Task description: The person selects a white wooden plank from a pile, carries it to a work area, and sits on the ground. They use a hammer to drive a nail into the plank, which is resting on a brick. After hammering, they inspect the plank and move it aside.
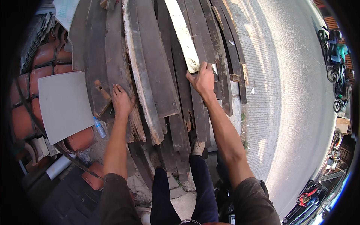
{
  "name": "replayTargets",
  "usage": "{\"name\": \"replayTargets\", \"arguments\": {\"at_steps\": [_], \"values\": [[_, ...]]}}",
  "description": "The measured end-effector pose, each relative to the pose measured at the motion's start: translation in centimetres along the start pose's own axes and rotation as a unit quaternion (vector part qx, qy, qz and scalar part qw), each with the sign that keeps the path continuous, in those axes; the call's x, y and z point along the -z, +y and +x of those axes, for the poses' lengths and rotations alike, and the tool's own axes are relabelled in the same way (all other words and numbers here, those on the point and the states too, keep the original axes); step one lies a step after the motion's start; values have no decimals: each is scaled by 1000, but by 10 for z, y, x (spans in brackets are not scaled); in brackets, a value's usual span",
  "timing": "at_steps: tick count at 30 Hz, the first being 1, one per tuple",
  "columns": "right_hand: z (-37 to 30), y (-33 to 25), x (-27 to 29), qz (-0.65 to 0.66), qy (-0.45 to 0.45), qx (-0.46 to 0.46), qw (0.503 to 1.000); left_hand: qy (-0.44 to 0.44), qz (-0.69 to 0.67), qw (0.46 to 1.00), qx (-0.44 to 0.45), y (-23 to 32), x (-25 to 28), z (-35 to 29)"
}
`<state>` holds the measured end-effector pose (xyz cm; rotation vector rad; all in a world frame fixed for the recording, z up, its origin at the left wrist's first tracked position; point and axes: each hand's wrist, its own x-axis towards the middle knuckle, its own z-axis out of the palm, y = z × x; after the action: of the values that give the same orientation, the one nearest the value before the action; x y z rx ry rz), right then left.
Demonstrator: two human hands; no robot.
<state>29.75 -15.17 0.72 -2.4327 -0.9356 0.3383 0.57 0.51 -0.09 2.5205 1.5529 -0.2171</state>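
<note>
Our two hands rest on a pile of dark planks (159,82), one on each side of it.
The pale strip (182,33) runs up toward 12 o'clock, its near end just at the 10 to 11 o'clock side of our right hand (204,80), by the thumb; those fingers curl over the wood at 1 o'clock, and we cannot tell whether they close on the strip or on the dark wood beside it. At 9 o'clock our left hand (123,103) lies with bent fingers on a plank with a splintered edge (116,56), the wood under the fingertips; whether they grip it, we cannot tell. Between 7 and 8 o'clock from that hand lies a plastic bottle (99,128); farther out, a grey sheet (65,107) at 9, a ribbed road (285,112) at 3.
</note>
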Motion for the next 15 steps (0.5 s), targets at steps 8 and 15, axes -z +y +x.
{"name": "replayTargets", "arguments": {"at_steps": [8, 15], "values": [[-194, 10, 50, 25, 4, -36, 999, -33, -36, 999, -24, 0, 9, 6], [-372, -12, 105, 135, -58, -85, 986, 95, -279, 955, -28, -39, 30, -58]]}}
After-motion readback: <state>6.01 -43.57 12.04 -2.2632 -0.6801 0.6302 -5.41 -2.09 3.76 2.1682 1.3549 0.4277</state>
